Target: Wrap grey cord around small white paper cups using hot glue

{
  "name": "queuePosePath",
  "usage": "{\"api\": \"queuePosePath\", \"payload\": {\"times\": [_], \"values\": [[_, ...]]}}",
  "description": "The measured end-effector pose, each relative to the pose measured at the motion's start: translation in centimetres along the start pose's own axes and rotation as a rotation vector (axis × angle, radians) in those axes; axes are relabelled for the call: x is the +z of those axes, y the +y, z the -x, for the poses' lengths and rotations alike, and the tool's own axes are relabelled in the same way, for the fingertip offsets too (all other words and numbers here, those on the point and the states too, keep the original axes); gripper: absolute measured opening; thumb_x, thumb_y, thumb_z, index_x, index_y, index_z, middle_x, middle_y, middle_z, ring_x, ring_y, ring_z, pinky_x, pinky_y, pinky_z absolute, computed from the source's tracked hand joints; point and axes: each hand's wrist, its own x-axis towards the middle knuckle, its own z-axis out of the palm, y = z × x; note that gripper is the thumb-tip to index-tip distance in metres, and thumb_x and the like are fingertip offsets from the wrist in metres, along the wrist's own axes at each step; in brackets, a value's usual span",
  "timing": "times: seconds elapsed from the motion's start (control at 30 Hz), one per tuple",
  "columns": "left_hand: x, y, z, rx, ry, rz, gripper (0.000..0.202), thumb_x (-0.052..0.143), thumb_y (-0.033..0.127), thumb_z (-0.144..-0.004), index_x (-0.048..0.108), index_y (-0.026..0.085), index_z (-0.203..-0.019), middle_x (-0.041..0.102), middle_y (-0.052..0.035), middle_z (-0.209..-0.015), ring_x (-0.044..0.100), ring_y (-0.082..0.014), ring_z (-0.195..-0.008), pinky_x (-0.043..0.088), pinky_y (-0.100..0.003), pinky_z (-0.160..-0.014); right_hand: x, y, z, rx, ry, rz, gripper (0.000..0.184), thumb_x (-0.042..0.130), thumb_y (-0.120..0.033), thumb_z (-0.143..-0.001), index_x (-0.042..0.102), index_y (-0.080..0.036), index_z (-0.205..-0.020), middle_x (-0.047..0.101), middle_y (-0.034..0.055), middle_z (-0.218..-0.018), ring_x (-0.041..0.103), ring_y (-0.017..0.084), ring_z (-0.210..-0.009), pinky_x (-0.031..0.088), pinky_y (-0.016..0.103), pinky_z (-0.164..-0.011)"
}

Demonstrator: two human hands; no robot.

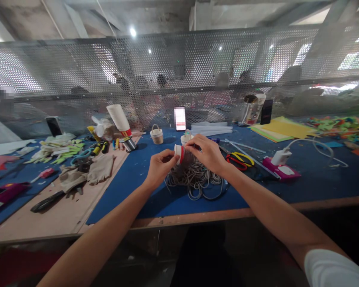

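My left hand (163, 165) is closed on a small paper cup (177, 150), white with a red band, tilted on its side above the table. At the cup's red end my right hand (206, 152) is closed in a pinch; what lies between its fingertips is too small to make out. Beneath both hands a loose tangle of grey cord (197, 181) lies on the blue mat (128, 191). Just behind the right hand a small pale basket (185, 138) is partly hidden. Another small basket with a handle (156, 134) stands farther left.
Scissors with red and yellow handles (241, 160) and a purple power strip (279, 169) lie to the right. A lit phone (180, 118) stands at the back. Leftward are stacked paper cups (118, 117), gloves (100, 169) and pliers. A perforated metal screen (179, 67) closes off the far side.
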Motion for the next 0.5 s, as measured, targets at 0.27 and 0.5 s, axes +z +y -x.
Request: {"api": "queuePosePath", "payload": {"times": [0.27, 0.5], "values": [[-0.05, 0.1, 0.04, 0.016, -0.03, -0.016, 0.019, 0.068, 0.033, -0.082, 0.07, 0.015, -0.076, 0.06, 0.0002, -0.069, 0.047, -0.0116, -0.063, 0.035, -0.024, -0.059, -0.14, -0.13, -0.05, 0.006, -0.014, -0.008, 0.012, 0.057, -0.031, -0.098, 0.066, -0.023, -0.098, 0.066, 0.0033, -0.099, 0.062, 0.017, -0.097, 0.047, 0.03, -0.085], [-0.18, -0.3, 0.09, 0.026, -0.051, -0.027, 0.02, 0.067, 0.034, -0.083, 0.07, 0.016, -0.077, 0.06, -0.0001, -0.07, 0.048, -0.0124, -0.063, 0.036, -0.024, -0.06, -0.11, -0.07, -0.09, 0.023, -0.01, 0.009, 0.014, 0.056, -0.033, -0.098, 0.066, -0.023, -0.097, 0.066, 0.0039, -0.1, 0.063, 0.018, -0.096, 0.047, 0.03, -0.085]]}}
